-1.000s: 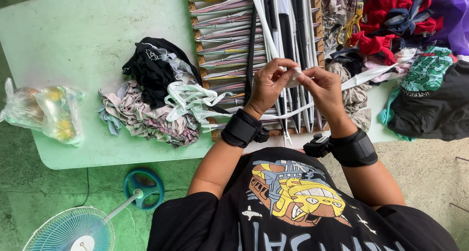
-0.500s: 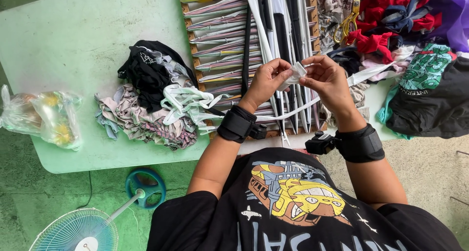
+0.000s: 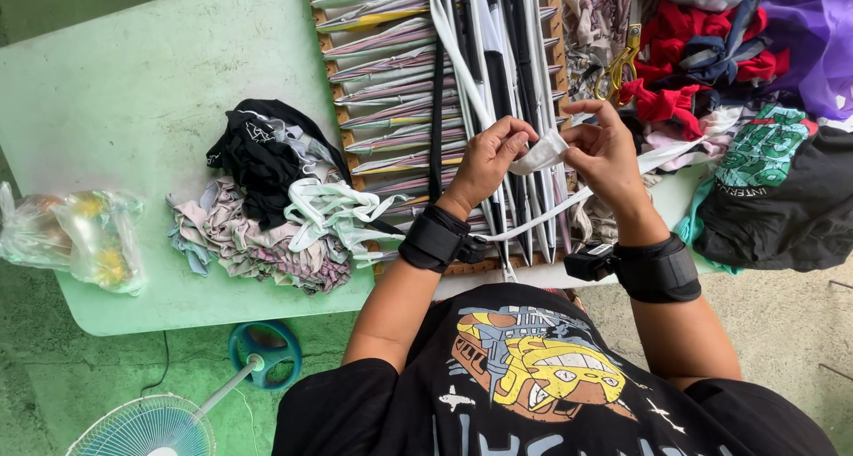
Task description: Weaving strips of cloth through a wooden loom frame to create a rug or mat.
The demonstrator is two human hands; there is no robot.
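A frame (image 3: 355, 30) was set on the table (image 3: 133, 92), with strips (image 3: 506, 56) stretched across it. The 2 hands were held above the frame's near edge, the left hand (image 3: 484, 158) just left of the right hand (image 3: 609, 154), and a strip (image 3: 540, 154) was pinched between them. A rag pile (image 3: 267, 207) was placed left of the frame, and a bag (image 3: 75, 238) further left at the table's edge. Clothes (image 3: 737, 110) were heaped right of the frame. A fan (image 3: 147, 425) was stood on the floor, before the table.
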